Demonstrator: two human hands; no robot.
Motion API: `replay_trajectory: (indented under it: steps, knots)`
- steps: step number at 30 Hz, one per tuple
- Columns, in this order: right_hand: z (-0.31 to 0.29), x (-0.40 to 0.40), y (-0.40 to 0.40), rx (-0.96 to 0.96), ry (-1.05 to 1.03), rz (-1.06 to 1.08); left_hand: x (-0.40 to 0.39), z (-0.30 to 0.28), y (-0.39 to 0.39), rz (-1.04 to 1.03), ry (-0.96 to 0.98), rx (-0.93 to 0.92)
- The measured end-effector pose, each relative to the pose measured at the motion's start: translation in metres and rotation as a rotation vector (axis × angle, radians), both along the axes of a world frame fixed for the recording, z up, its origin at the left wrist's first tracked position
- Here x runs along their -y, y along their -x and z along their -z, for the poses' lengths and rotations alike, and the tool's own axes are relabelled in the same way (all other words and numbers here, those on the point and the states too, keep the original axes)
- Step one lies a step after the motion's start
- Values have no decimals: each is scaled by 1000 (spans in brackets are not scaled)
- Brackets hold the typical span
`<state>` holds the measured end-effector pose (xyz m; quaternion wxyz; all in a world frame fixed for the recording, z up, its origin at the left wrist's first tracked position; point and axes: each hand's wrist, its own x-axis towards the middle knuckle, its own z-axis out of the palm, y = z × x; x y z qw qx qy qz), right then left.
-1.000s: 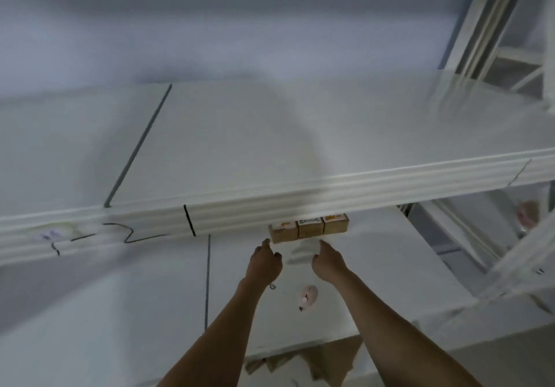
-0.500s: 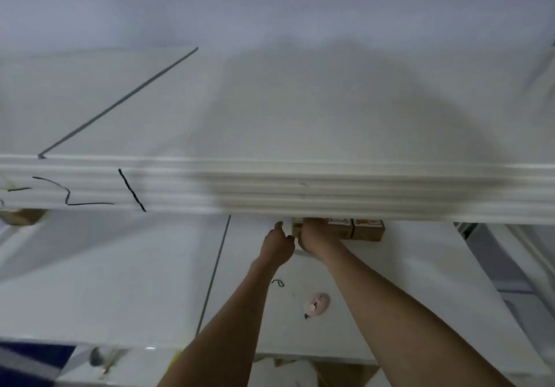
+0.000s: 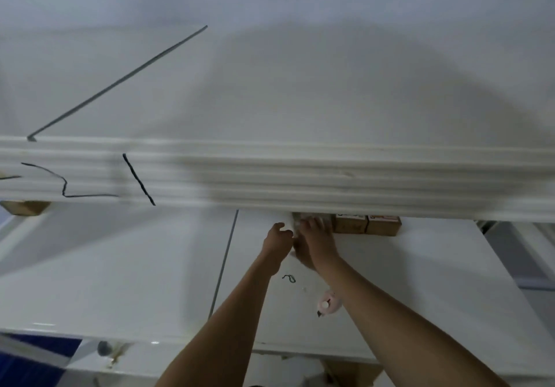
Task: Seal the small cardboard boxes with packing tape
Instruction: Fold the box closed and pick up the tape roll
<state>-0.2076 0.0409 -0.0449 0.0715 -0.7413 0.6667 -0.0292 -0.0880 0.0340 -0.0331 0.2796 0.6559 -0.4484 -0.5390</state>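
Both bare arms reach forward over the lower white shelf board (image 3: 420, 281), hands close together under the front edge of the thick white upper shelf (image 3: 300, 176) that runs across the whole view. The right hand (image 3: 316, 241) lies palm down over something at the left end of a row of small brown cardboard boxes (image 3: 368, 226); what it covers is blurred and half hidden by the shelf edge, so I cannot tell whether its fingers are gripping a box or just resting on it. The left hand (image 3: 277, 241) is just beside it, fingers curled toward the right hand and touching or nearly touching it; a pale blurred patch sits between them, and I cannot tell if the left hand holds anything. Two boxes show clearly to the right of the right hand, standing side by side and touching, pushed back under the upper shelf, with printed labels on their tops. Nearer the person, on the lower board beside the right forearm, lies a small pink cutter-like tool (image 3: 329, 304). A short dark green squiggle of string or wire (image 3: 289, 278) lies between the two forearms. Black marker lines (image 3: 138, 179) cross the upper shelf's ribbed front edge on the left.
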Motion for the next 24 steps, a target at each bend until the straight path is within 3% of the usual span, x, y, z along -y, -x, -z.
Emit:
replay_trajectory:
  steps: [3,6,8,11,16,20,24]
  knots:
    - [-9,-24,-17,178,142,6,-2,-5,-9,-37,-116,-118]
    - [-29,-34,-24,426,168,192,-8,-10,-24,10,-192,-183]
    - [-39,-31,-22,466,-74,298,-9,-10,-32,64,-219,-180]
    - [-49,-32,-31,333,-477,234,-13,-17,-41,120,-249,-184]
    - [-44,-35,-45,373,-318,362,-18,-25,-58,116,-236,-296]
    - [-52,-47,-48,607,-147,466,-20,-31,-75,-40,-194,-334]
    - [-70,-78,-44,1019,-184,537,-34,-45,-84,74,-195,-342]
